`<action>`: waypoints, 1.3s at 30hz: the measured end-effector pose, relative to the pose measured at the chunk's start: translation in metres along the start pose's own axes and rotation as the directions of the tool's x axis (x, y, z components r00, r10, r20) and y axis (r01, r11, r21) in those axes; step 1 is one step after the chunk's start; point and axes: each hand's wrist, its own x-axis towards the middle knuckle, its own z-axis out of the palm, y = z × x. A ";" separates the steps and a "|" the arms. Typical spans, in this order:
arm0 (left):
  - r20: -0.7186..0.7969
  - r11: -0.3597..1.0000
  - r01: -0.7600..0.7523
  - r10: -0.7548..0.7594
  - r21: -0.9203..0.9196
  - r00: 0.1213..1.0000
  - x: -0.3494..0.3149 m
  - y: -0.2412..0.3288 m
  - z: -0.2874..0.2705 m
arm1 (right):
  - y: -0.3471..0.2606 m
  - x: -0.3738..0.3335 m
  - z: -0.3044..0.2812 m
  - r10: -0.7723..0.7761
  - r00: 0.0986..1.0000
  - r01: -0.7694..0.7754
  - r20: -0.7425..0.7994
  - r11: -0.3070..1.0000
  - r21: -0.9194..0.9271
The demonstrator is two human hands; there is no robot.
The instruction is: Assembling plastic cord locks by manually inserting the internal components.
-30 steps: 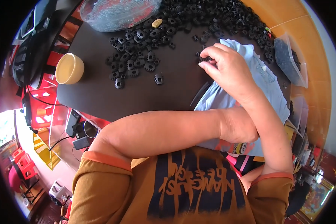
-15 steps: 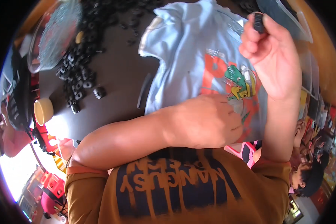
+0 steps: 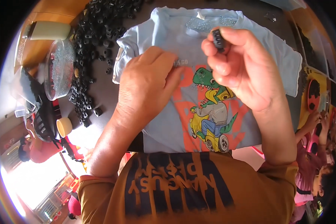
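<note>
My right hand (image 3: 246, 67) is raised over the light blue T-shirt (image 3: 164, 130), pinching a small black toothed hair claw clip piece (image 3: 218, 40) between thumb and fingers. To its left, my left hand (image 3: 147, 80) hangs over the shirt with bent fingers drawn together. Whatever it may hold is too small or hidden to make out. The shirt lies spread on the dark table, its dinosaur-on-a-scooter print facing up. Small shiny clear bits (image 3: 198, 25) lie at its neckline.
Several black clip pieces (image 3: 97, 31) are heaped at the far left of the dark table (image 3: 107, 84). Beside them stand a clear tub (image 3: 58, 69) of small shiny pieces and a yellowish cup (image 3: 64, 127). Other people (image 3: 315, 123) sit at the right; clear containers (image 3: 313, 41) edge that side.
My left hand has lifted off the shirt's lower print and moved up and left. My right hand has shifted left with the clip piece. The shirt now lies flatter and wider.
</note>
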 end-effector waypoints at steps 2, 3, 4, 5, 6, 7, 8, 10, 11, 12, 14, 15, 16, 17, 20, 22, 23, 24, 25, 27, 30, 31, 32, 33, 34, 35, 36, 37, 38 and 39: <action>-0.005 1.000 0.018 -0.018 0.001 1.000 0.000 -0.001 0.005 | 0.006 0.003 -0.004 0.004 0.998 -0.003 0.062 1.000 -0.017; -0.011 0.999 0.044 -0.044 -0.008 0.999 -0.001 -0.001 0.006 | 0.007 0.002 -0.002 0.038 0.999 -0.037 0.033 0.999 -0.023; -0.012 0.999 0.039 -0.039 -0.004 0.999 -0.001 -0.001 0.007 | 0.008 0.000 -0.001 0.032 0.999 -0.032 0.035 0.999 -0.022; -0.038 0.999 0.027 -0.027 -0.020 0.999 -0.001 -0.002 0.007 | 0.009 -0.001 0.000 0.026 0.998 -0.023 0.063 0.998 -0.050; -0.066 0.999 0.014 -0.017 -0.036 0.998 -0.002 -0.002 0.006 | 0.010 -0.001 0.002 0.021 0.996 -0.014 0.091 0.997 -0.079; -0.070 0.999 0.016 -0.019 -0.032 0.997 -0.003 -0.004 0.005 | 0.011 -0.001 0.003 0.014 0.995 -0.005 0.099 0.995 -0.096; -0.139 0.996 0.015 -0.027 -0.086 0.990 -0.004 -0.006 0.004 | 0.011 -0.002 0.004 0.015 0.995 -0.005 0.100 0.995 -0.100; -0.217 0.974 0.079 -0.127 -0.214 0.968 -0.007 -0.005 -0.001 | 0.009 -0.004 0.006 0.004 0.992 0.019 0.125 0.984 -0.177; -0.210 0.949 0.108 -0.175 -0.298 0.962 -0.008 -0.005 -0.006 | 0.009 -0.005 0.008 0.010 0.992 0.014 0.128 0.983 -0.182; -0.199 0.915 0.135 -0.223 -0.380 0.954 -0.010 -0.005 -0.011 | 0.008 -0.006 0.009 0.014 0.992 0.011 0.129 0.980 -0.197; -0.164 0.818 0.189 -0.325 -0.544 0.931 -0.014 0.001 -0.017 | 0.009 -0.007 0.012 0.029 0.991 0.000 0.131 0.976 -0.220; -0.090 0.689 0.198 -0.359 -0.697 0.929 -0.014 0.005 -0.021 | 0.010 -0.008 0.014 0.004 0.990 0.033 0.139 0.965 -0.261; -0.013 0.532 0.205 -0.377 -0.822 0.926 -0.015 0.009 -0.026 | 0.011 -0.009 0.015 -0.021 0.989 0.065 0.148 0.952 -0.301; -0.013 0.493 0.195 -0.387 -0.848 0.922 -0.015 0.015 -0.028 | 0.012 -0.010 0.015 -0.010 0.988 0.056 0.151 0.950 -0.307; 0.035 0.380 0.174 -0.346 -0.908 0.938 -0.018 0.022 -0.034 | 0.013 -0.012 0.015 0.040 0.986 0.014 0.163 0.949 -0.314; 0.066 0.332 0.197 -0.367 -0.923 0.928 -0.018 0.029 -0.037 | 0.015 -0.013 0.016 0.059 0.979 0.001 0.197 0.957 -0.289; 0.079 0.290 0.200 -0.381 -0.936 0.921 -0.019 0.031 -0.038 | 0.016 -0.012 0.015 0.063 0.978 -0.002 0.200 0.957 -0.291; 0.092 0.249 0.203 -0.393 -0.947 0.915 -0.019 0.032 -0.039 | 0.017 -0.011 0.013 0.050 0.973 0.020 0.227 0.954 -0.299; 0.091 0.250 0.202 -0.395 -0.947 0.914 -0.019 0.031 -0.039 | 0.018 -0.011 0.013 0.037 0.967 0.044 0.254 0.951 -0.306; 0.092 0.241 0.199 -0.392 -0.950 0.915 -0.020 0.031 -0.038 | 0.017 -0.013 0.015 0.037 0.966 0.048 0.257 0.948 -0.315; 0.044 0.332 0.162 -0.336 -0.929 0.941 -0.020 0.028 -0.037 | 0.015 -0.013 0.015 0.040 0.967 0.051 0.252 0.938 -0.344; 0.045 0.333 0.163 -0.336 -0.929 0.941 -0.020 0.027 -0.038 | 0.015 -0.013 0.015 0.047 0.968 0.048 0.248 0.930 -0.366; 0.049 0.347 0.180 -0.353 -0.920 0.934 -0.020 0.028 -0.038 | 0.015 -0.013 0.013 0.046 0.968 0.048 0.246 0.930 -0.364; 0.053 0.361 0.197 -0.370 -0.911 0.927 -0.020 0.028 -0.039 | 0.015 -0.012 0.012 0.048 0.965 0.054 0.258 0.927 -0.372; 0.056 0.361 0.199 -0.369 -0.911 0.928 -0.019 0.028 -0.040 | 0.015 -0.012 0.011 0.050 0.961 0.060 0.271 0.923 -0.381; 0.071 0.344 0.215 -0.387 -0.914 0.919 -0.019 0.028 -0.042 | 0.015 -0.013 0.012 0.049 0.961 0.060 0.271 0.923 -0.379; 0.086 0.326 0.232 -0.406 -0.917 0.910 -0.018 0.028 -0.044 | 0.016 -0.014 0.013 0.061 0.966 0.041 0.251 0.924 -0.380; 0.087 0.326 0.233 -0.406 -0.916 0.910 -0.019 0.027 -0.044 | 0.016 -0.015 0.015 0.072 0.970 0.021 0.230 0.924 -0.381; 0.051 0.426 0.220 -0.374 -0.877 0.926 -0.019 0.026 -0.043 | 0.016 -0.015 0.015 0.071 0.971 0.023 0.230 0.925 -0.379; 0.018 0.521 0.203 -0.338 -0.829 0.941 -0.019 0.025 -0.043 | 0.015 -0.016 0.016 0.077 0.973 0.012 0.219 0.926 -0.378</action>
